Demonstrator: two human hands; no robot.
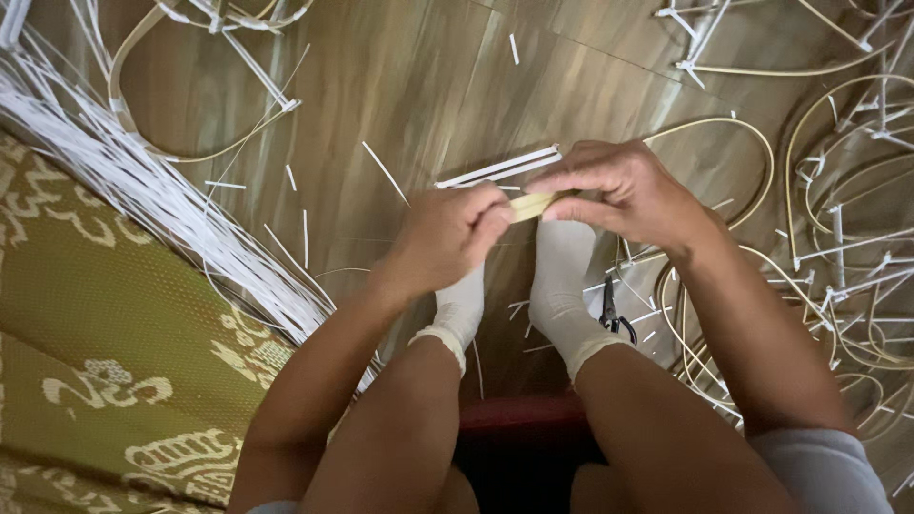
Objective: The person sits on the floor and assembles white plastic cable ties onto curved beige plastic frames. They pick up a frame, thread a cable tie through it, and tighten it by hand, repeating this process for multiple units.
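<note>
- A wooden floor [419, 76] is seen, strewn with white strips [143, 190] and bent cane hoops [838, 190]; a green patterned mat [105, 324] lies at the left.
- Both hands are held above socked feet [557, 286].
- The left hand [447, 233] and the right hand [619, 190] are each pinched on one end of a short pale cane strip [530, 206].
- The strip is judged light, thin, springy and somewhat smooth; it is best gripped near its ends.
- Small black cutters [614, 314] lie beside the right foot.

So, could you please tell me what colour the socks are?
White socks, seen best in the head view.
</note>
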